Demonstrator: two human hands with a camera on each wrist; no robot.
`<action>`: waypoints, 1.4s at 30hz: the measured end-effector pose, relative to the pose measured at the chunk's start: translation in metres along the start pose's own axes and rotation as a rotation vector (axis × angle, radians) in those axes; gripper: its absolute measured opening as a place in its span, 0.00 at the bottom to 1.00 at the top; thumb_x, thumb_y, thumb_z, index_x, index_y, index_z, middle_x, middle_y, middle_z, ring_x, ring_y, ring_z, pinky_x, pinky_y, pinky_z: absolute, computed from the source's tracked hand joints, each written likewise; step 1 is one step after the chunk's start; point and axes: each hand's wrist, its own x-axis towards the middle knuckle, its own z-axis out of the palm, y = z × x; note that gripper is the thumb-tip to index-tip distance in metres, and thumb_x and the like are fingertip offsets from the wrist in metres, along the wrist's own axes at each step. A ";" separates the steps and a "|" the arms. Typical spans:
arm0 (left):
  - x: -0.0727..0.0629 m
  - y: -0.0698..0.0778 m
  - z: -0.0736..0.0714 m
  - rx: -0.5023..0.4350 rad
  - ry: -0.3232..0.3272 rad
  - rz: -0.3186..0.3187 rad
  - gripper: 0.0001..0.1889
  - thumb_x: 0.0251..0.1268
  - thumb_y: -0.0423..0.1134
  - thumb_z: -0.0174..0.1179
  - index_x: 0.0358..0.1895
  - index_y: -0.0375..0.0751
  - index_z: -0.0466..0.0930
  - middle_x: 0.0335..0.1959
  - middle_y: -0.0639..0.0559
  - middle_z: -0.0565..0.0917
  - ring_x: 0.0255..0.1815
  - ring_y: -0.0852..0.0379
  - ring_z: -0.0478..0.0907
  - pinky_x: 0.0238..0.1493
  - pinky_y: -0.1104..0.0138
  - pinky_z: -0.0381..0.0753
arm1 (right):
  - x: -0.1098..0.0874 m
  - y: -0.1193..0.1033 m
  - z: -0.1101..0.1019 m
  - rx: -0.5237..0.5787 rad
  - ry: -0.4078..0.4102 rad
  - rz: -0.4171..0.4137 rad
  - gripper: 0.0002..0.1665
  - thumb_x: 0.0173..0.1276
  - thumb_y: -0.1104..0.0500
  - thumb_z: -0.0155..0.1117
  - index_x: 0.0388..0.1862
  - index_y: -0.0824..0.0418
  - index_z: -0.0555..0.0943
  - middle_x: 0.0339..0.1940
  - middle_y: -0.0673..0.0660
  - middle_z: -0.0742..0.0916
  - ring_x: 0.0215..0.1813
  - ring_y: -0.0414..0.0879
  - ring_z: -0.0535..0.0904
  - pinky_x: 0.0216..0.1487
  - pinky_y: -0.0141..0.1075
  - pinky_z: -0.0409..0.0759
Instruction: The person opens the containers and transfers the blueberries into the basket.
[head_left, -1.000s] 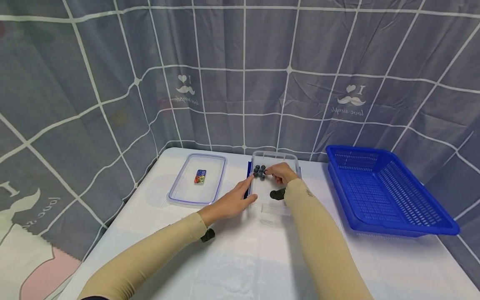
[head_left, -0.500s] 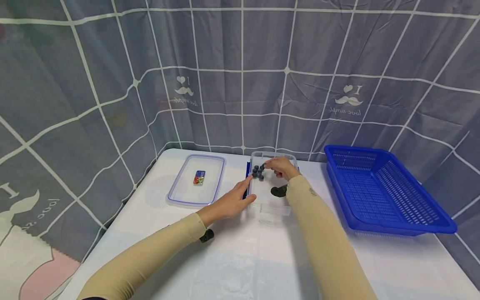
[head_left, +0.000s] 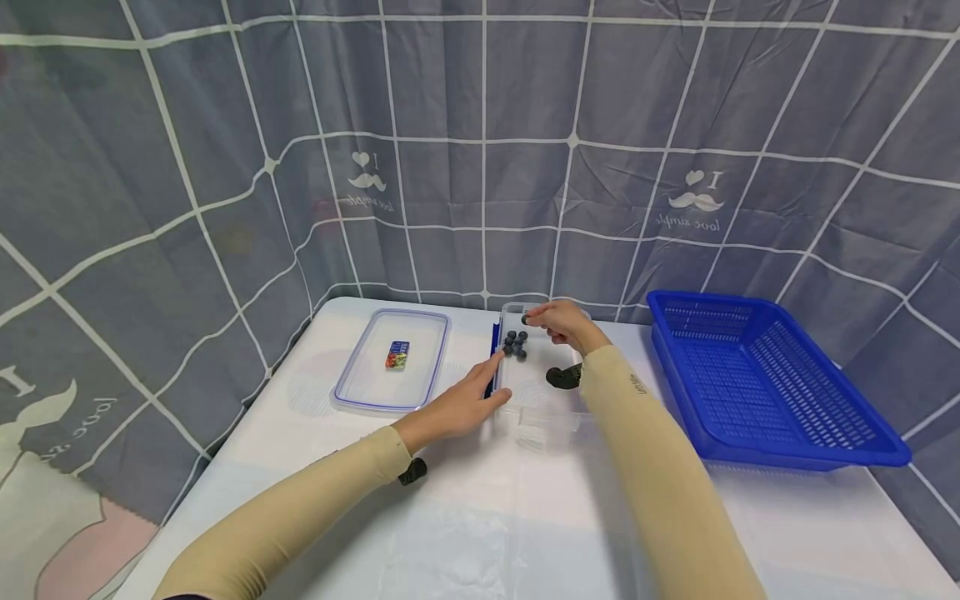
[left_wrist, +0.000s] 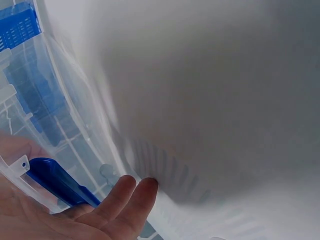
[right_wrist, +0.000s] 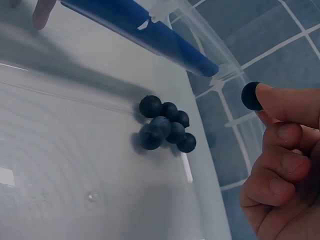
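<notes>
Dark blueberries (right_wrist: 162,126) clustered in clear box (right_wrist: 95,155); pinched blueberry (right_wrist: 250,96) apart.

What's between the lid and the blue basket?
The head view shows the clear box with blueberries inside, the left hand at its side, the right hand pinching another berry, and the right sleeve.

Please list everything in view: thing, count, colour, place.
table: one, white, under the items
curtain: count unclear, grey, white grid, around table
box: one, clear, table's far side
latch: at least one, blue, box's left
lid: one, clear, violet-blue edge, left of box
label: one, multicoloured, on lid
basket: one, blue, right of box
loose berries: seven, dark blue, in box
held berry: one, dark, box's far end
sleeves: two, beige, over table
wrist pieces: two, black, at sleeve ends
left hand: one, bare, box's left side
right hand: one, bare, pinching held berry
</notes>
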 end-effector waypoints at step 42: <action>-0.001 -0.004 0.000 0.006 0.006 0.014 0.41 0.76 0.69 0.38 0.83 0.64 0.32 0.84 0.47 0.48 0.80 0.40 0.55 0.77 0.46 0.58 | -0.087 0.022 -0.170 -0.107 0.027 -0.031 0.33 0.78 0.53 0.59 0.74 0.67 0.66 0.18 0.44 0.64 0.20 0.40 0.56 0.28 0.34 0.62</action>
